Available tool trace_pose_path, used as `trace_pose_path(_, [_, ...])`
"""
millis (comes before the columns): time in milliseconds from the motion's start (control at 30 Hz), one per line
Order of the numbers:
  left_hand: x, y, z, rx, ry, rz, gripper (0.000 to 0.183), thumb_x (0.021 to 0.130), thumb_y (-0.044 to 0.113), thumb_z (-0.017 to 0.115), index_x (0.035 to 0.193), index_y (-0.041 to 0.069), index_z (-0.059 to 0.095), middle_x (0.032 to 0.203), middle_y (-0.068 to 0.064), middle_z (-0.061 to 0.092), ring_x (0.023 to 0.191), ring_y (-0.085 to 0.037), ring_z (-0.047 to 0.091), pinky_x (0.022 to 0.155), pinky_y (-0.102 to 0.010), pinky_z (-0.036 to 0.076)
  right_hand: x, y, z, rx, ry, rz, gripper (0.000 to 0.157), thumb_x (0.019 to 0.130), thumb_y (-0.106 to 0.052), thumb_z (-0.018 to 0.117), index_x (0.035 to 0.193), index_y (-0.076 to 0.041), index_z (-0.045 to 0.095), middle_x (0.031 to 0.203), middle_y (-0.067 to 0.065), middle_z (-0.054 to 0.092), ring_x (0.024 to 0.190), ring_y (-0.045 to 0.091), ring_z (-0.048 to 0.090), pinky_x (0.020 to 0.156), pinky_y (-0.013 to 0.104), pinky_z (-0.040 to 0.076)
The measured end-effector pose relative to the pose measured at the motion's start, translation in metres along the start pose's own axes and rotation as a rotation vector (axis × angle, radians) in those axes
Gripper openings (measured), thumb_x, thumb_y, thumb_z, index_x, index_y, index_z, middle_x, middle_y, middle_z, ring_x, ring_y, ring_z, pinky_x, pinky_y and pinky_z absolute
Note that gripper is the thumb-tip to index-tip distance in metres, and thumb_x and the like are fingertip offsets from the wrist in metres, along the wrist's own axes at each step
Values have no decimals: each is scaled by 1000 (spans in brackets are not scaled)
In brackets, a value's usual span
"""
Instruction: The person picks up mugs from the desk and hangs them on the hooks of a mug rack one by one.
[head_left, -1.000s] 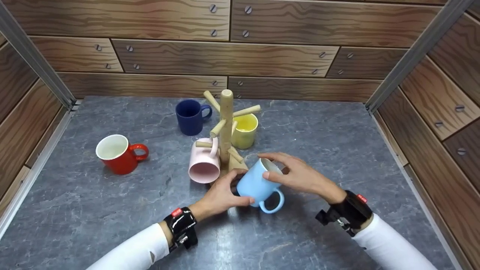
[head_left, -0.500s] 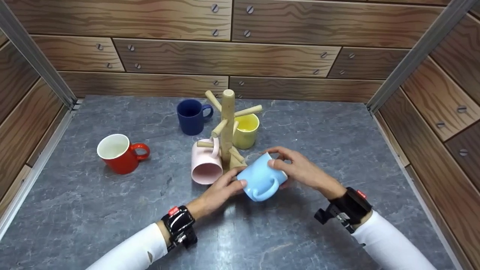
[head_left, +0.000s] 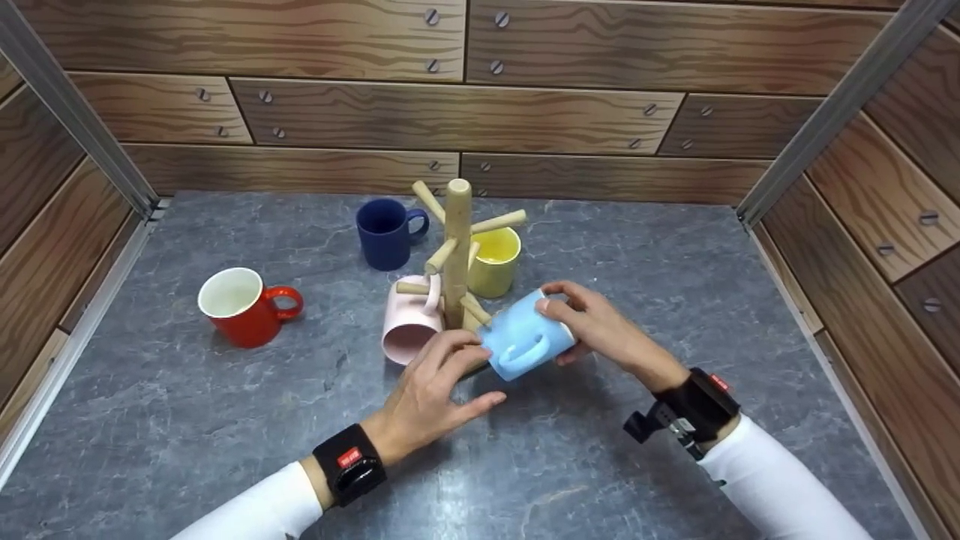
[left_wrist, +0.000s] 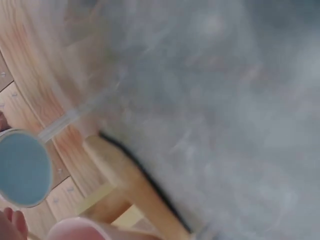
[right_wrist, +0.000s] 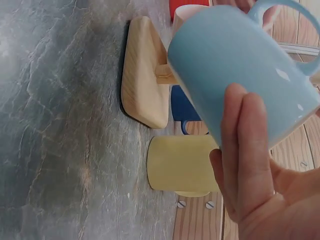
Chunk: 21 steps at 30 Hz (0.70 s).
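A light blue mug [head_left: 529,334] is tilted, its handle toward the front, just off the right of the wooden mug tree [head_left: 457,247]. My right hand [head_left: 604,330] grips it near the rim, thumb on one side and fingers around the other, as the right wrist view also shows with the hand [right_wrist: 255,165] on the mug [right_wrist: 240,65]. My left hand [head_left: 431,390] lies by the mug's base end with fingers extended and thumb spread away; whether the fingertips touch it I cannot tell. A pink mug [head_left: 412,330] hangs by its handle on a lower peg, opening toward the front.
A red mug [head_left: 251,319] with white inside stands at left. Behind the tree are a dark blue mug [head_left: 385,240] and a yellow mug [head_left: 495,266], both upright. Wood-patterned walls [head_left: 450,116] bound the grey table [head_left: 660,277]. The tree's wooden base [right_wrist: 142,75] shows in the right wrist view.
The blue mug has rotated toward lying on its side and moved up and right, closer to a lower peg. My left hand has loosened from its grip, its thumb now apart from the mug.
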<state>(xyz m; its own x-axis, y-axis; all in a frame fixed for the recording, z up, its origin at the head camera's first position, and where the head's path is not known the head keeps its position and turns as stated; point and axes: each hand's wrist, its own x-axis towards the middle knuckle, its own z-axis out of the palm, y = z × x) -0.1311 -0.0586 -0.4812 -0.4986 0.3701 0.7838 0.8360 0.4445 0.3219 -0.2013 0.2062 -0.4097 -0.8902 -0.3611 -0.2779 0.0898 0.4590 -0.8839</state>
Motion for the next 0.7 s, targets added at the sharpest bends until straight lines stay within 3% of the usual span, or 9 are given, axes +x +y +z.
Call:
trace_pose_path(133, [10, 0, -2, 19, 38, 88, 32, 90, 35, 81, 104, 8, 71, 110, -7, 64, 102, -20, 64, 94, -28, 53, 3, -3, 3, -24, 25, 9, 70, 100, -54, 60, 150, -6, 46, 125, 26, 59, 82, 29, 70, 67, 48, 63])
trace_pose_path(333, [19, -1, -4, 11, 41, 131, 16, 91, 20, 81, 93, 9, 70, 93, -1, 69, 90, -15, 68, 85, -25, 56, 6, -9, 8, -75, 40, 16, 70, 99, -57, 61, 148, -8, 49, 114, 24, 62, 71, 28, 70, 66, 50, 63])
trace_pose_path(467, [22, -3, -7, 18, 59, 128, 13, 91, 13, 80, 97, 9, 71, 93, -1, 71, 88, -14, 70, 83, -23, 57, 9, -12, 10, -131, 65, 35, 72, 97, -63, 58, 145, -10, 52, 111, 23, 62, 70, 29, 70, 63, 46, 63])
trace_pose_path(700, [26, -6, -13, -11, 100, 64, 15, 90, 10, 81, 101, 6, 73, 95, -3, 73, 86, -14, 72, 83, -22, 58, 14, -19, 10, -250, 97, 33, 76, 95, -74, 51, 135, -10, 60, 111, 20, 64, 85, 30, 68, 60, 42, 63])
